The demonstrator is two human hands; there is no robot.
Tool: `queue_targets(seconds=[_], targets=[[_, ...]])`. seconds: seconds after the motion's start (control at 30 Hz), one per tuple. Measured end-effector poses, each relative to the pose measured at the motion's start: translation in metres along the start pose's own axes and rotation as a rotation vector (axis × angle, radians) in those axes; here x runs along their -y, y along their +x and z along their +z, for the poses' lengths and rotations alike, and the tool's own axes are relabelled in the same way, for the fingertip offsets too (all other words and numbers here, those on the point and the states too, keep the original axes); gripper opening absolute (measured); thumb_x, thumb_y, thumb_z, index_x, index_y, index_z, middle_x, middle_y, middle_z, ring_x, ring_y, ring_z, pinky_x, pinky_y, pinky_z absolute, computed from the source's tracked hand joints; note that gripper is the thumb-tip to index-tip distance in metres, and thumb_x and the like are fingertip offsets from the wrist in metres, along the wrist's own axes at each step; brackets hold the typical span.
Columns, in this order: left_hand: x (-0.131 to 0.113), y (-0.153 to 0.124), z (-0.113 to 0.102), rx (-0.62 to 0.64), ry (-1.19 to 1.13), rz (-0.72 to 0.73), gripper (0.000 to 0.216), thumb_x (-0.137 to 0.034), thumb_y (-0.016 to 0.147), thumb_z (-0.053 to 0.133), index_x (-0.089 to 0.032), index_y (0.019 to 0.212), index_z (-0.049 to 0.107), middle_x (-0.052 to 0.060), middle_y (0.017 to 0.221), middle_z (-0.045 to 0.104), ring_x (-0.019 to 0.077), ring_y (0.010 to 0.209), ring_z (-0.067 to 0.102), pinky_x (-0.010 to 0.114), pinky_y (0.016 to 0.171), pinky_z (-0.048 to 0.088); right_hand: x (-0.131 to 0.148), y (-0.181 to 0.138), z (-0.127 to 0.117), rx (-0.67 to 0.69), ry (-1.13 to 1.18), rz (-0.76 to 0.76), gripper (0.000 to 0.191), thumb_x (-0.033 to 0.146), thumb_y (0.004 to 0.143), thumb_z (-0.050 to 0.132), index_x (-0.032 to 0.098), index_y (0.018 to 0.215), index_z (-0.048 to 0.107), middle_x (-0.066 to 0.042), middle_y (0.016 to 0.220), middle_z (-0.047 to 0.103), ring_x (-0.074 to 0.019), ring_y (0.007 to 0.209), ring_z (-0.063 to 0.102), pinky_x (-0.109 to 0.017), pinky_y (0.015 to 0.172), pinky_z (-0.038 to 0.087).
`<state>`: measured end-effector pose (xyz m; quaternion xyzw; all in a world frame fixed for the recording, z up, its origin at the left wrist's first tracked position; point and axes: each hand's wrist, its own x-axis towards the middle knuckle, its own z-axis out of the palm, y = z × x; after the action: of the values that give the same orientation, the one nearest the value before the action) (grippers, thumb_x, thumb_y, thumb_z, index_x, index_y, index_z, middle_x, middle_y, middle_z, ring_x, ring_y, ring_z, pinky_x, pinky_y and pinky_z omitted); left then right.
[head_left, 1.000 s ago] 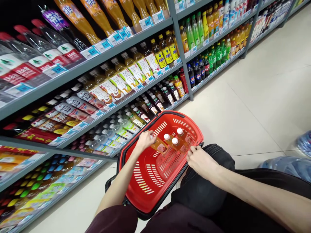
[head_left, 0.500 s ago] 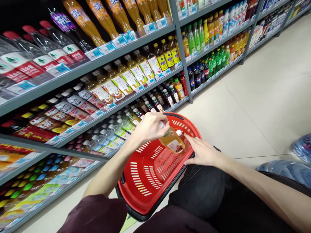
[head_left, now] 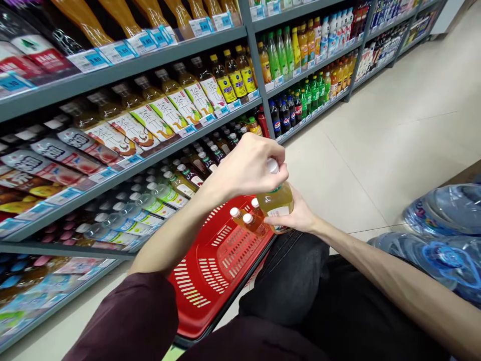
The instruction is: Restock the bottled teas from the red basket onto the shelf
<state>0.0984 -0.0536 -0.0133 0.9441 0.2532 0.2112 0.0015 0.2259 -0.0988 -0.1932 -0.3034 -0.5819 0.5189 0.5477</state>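
Note:
A juice bottle [head_left: 273,202] with a white cap and pale yellow liquid is held above the right end of the red shopping basket [head_left: 191,316]. My left hand [head_left: 253,163] is closed round its cap and neck from above. My right hand [head_left: 299,214] grips the lower body of the same bottle, thumb across the label. Just left of it, three white-capped bottles [head_left: 254,226] with orange-pink drink stand inside the basket. Part of the basket's far rim is hidden behind my left forearm.
Drink shelves [head_left: 150,150] run along the left and back, lined with bottles and price tags. Large water jugs [head_left: 443,210] stand on the floor at the right. Pale tiled floor [head_left: 349,160] lies between. My dark-trousered leg [head_left: 285,281] is beside the basket.
The yellow bottle has risen out of the basket, and my right hand has taken hold of its body. Bottles inside the basket are now more visible. The view has shifted rightward.

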Motion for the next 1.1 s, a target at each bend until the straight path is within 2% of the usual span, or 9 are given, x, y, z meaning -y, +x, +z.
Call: queue_targets(seconds=[0.13, 0.3, 0.47, 0.7, 1.1], targets=[[0.006, -0.001, 0.005, 0.024, -0.020, -0.015, 0.018, -0.020, 0.075, 0.053, -0.016, 0.062, 0.065, -0.001, 0.058, 0.057, 0.0100, 0.054, 0.047, 0.029, 0.062, 0.042, -0.005, -0.002, 0.001, -0.013, 0.006, 0.015, 0.072, 0.041, 0.064, 0.097, 0.026, 0.119, 0.054, -0.006, 0.112, 0.071, -0.0296, 0.103, 0.071, -0.054, 0.093, 0.060], [0.016, -0.007, 0.010, 0.000, -0.044, 0.051, 0.018, -0.021, 0.077, 0.054, -0.017, 0.062, 0.062, -0.001, 0.061, 0.057, 0.0102, 0.056, 0.047, 0.028, 0.061, 0.040, -0.004, -0.002, 0.002, -0.022, -0.024, 0.011, 0.074, 0.040, 0.065, 0.097, 0.025, 0.123, 0.054, -0.007, 0.117, 0.071, -0.0298, 0.108, 0.071, -0.054, 0.099, 0.059], [0.021, -0.013, 0.013, -0.055, -0.061, 0.079, 0.017, -0.019, 0.078, 0.054, -0.018, 0.062, 0.059, -0.001, 0.061, 0.055, 0.0102, 0.055, 0.046, 0.028, 0.059, 0.038, -0.002, -0.004, 0.003, -0.031, -0.115, 0.025, 0.068, 0.044, 0.067, 0.095, 0.025, 0.118, 0.054, -0.006, 0.113, 0.073, -0.0288, 0.102, 0.073, -0.052, 0.093, 0.062], [0.022, -0.018, 0.010, 0.020, -0.055, 0.082, 0.017, -0.018, 0.081, 0.051, -0.019, 0.066, 0.059, 0.002, 0.065, 0.057, 0.0129, 0.058, 0.046, 0.030, 0.058, 0.037, 0.002, -0.004, 0.004, -0.056, -0.208, 0.030, 0.068, 0.045, 0.065, 0.095, 0.025, 0.117, 0.055, -0.007, 0.111, 0.072, -0.0296, 0.100, 0.073, -0.052, 0.091, 0.061], [0.024, -0.018, 0.013, 0.038, -0.092, 0.068, 0.017, -0.018, 0.081, 0.048, -0.019, 0.066, 0.056, 0.002, 0.067, 0.060, 0.0139, 0.059, 0.048, 0.030, 0.058, 0.038, 0.004, -0.001, 0.002, -0.025, -0.256, 0.049, 0.072, 0.045, 0.066, 0.094, 0.025, 0.123, 0.054, -0.008, 0.116, 0.072, -0.0296, 0.104, 0.071, -0.049, 0.092, 0.061]])
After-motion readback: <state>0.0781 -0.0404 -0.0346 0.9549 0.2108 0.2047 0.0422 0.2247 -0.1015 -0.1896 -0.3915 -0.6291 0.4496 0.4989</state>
